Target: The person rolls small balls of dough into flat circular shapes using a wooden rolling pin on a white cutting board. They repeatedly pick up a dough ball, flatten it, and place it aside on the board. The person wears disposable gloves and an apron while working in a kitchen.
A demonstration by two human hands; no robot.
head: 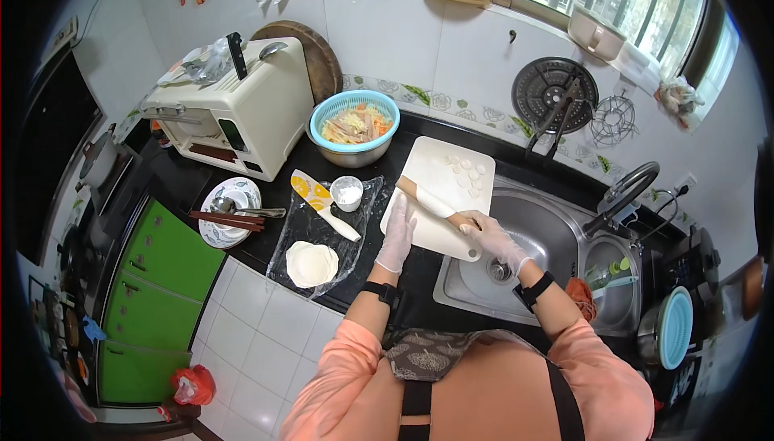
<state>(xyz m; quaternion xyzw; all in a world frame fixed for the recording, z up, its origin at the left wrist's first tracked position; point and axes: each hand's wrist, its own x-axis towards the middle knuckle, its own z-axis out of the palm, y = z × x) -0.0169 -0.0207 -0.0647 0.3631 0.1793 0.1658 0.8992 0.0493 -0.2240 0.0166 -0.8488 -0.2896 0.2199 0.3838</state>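
My right hand (493, 238), in a clear glove, is closed around the near right end of a wooden rolling pin (408, 186). A thin white dough sheet (430, 200) is wrapped about the pin's middle, above a white cutting board (423, 157). My gloved left hand (397, 236) is at the board's left edge, its fingertips just below the pin's other end; thumb and fingers are apart. Whether they touch the pin is hard to see. Several small flattened dough pieces (465, 173) lie on the board's far right part.
Left of the board, plastic film (347, 259) carries stacked dough rounds (311, 264), a knife with a patterned blade (311, 190) and a cup of white powder (347, 193). Behind stands a blue colander (393, 117) of shredded food. The board's right side overhangs the steel sink (444, 281).
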